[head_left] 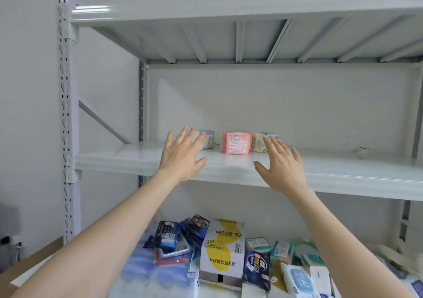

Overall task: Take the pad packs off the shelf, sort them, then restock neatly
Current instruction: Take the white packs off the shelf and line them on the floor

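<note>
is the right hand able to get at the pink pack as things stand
Probably yes. The right hand is open and empty, the pink pack stands just left of it, and the shelf in front of that pack is bare. The white and green pack close beside may crowd the grip.

A pale grey metal rack (238, 9) is seen against a plain white wall (286, 105). Its front upright (65, 114) at the left is punched with rows of slots, and a diagonal brace (103, 121) is fixed behind it. The middle shelf (354, 174) is lit softly and evenly, and the underside of the upper shelf (229, 39) is stiffened by ribs. At the lower left a brown surface (32, 265), perhaps cardboard, is partly shown
</note>
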{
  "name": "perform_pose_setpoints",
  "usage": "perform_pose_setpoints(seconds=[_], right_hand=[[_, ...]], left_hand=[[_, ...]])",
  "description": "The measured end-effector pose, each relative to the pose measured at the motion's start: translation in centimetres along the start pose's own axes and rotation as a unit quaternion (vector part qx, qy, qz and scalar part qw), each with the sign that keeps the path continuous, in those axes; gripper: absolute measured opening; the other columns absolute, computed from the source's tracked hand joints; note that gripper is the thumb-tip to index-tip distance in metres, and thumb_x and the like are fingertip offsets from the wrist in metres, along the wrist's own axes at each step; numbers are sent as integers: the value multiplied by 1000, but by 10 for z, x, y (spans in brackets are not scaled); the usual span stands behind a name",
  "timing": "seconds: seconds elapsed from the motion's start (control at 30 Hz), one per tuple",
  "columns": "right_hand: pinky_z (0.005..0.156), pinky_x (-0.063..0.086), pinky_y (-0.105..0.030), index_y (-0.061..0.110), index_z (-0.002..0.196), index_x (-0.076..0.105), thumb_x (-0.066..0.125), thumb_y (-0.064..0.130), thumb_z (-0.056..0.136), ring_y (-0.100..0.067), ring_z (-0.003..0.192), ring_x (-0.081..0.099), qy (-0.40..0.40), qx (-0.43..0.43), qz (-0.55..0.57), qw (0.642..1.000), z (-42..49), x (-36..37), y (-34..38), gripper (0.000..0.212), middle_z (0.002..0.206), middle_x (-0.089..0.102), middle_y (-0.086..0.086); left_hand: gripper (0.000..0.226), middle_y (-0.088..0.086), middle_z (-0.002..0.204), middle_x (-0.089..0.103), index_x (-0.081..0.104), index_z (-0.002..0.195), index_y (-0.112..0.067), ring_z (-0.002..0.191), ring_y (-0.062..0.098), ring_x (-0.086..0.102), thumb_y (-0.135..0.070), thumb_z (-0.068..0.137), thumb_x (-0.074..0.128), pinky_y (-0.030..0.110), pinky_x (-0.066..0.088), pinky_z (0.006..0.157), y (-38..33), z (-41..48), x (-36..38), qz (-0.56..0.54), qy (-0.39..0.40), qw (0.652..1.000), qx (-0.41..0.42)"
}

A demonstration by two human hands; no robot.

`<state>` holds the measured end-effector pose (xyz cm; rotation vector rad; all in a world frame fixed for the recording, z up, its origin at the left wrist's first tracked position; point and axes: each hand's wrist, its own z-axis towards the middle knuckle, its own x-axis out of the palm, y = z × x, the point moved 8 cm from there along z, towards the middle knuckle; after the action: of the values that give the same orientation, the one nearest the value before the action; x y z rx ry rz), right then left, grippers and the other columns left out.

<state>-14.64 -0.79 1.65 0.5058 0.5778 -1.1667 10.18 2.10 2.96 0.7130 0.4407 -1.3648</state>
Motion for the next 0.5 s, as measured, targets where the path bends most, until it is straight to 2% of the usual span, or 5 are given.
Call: perform_pose_setpoints(seconds=[0.27,0.5], right_hand=[[120,14,-44,24,155,20,50,51,92,-19,149,20,6,1,-12,1000,79,39,-38,74,161,24,-1],[120,16,-44,25,155,17,53,50,92,-19,149,20,51,-19,-26,998,160,79,-90,77,162,22,-1]], left_hand=[[72,3,164,6,6,155,-28,151,21,2,-59,96,32,51,1,119,25,71,68,-7,7,1000,7],[74,2,164,6,6,155,-30,151,21,3,-62,95,34,51,3,119,32,145,126,-27,20,999,-29]])
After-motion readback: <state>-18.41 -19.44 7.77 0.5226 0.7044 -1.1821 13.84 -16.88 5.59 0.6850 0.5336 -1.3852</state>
